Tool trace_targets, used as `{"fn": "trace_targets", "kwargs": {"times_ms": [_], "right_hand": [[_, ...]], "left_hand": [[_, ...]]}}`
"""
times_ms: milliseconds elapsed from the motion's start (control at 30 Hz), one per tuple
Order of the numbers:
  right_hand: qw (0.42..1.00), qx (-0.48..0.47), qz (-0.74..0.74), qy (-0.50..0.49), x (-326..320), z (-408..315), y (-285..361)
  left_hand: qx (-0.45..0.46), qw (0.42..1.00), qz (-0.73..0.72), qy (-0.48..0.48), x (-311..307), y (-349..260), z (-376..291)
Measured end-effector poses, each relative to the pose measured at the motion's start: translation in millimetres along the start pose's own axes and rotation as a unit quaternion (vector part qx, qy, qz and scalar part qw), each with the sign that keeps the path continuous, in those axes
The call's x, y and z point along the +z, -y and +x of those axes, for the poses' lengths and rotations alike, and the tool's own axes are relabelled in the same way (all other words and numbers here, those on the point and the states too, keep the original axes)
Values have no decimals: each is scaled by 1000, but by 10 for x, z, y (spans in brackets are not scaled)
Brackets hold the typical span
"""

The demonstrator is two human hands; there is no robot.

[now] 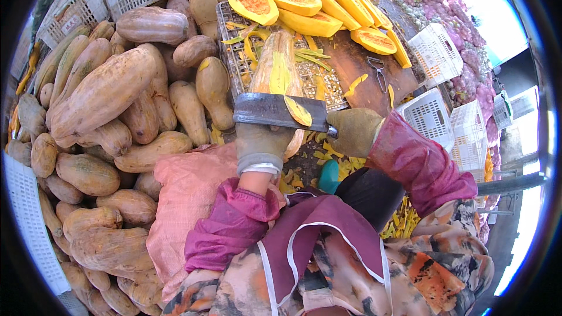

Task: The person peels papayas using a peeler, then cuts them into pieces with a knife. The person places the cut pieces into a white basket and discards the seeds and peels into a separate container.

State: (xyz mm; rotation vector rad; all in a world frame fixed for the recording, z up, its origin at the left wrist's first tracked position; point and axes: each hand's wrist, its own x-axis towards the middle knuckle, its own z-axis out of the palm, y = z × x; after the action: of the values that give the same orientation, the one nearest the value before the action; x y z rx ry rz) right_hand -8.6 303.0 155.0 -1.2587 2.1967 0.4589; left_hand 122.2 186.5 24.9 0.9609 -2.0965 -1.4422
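My right hand [354,132], in a worn work glove, grips the handle of a cleaver [281,109]. The wide dark blade lies across a tan pumpkin [263,66], and a strip of cut peel [298,111] rests on the blade. A pale yellow peeled patch shows on the pumpkin's upper side. My left hand [263,142], also gloved, is at the near end of the pumpkin; the blade partly hides its fingers. The pumpkin's far part rests over an upturned plastic crate [333,83] with peel scraps on it.
Peeled, halved pumpkins [309,25] are stacked beyond the crate. A peeler [377,72] lies on a brown board [351,59]. Unpeeled pumpkins [101,92] fill the left side, near a pink woven sack [189,184]. White baskets [428,116] and net bags [470,44] stand at right. Peelings [351,164] cover the ground.
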Motion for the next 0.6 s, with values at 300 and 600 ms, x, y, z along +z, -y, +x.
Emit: {"fn": "trace_targets", "kwargs": {"times_ms": [300,600], "right_hand": [[999,20,-45,-24,-16,219,88],[996,40,-18,-80,-40,614,220]], "left_hand": [[35,993,29,-113,-1,69,-24],[65,980,110,-154,75,82,-55]]}}
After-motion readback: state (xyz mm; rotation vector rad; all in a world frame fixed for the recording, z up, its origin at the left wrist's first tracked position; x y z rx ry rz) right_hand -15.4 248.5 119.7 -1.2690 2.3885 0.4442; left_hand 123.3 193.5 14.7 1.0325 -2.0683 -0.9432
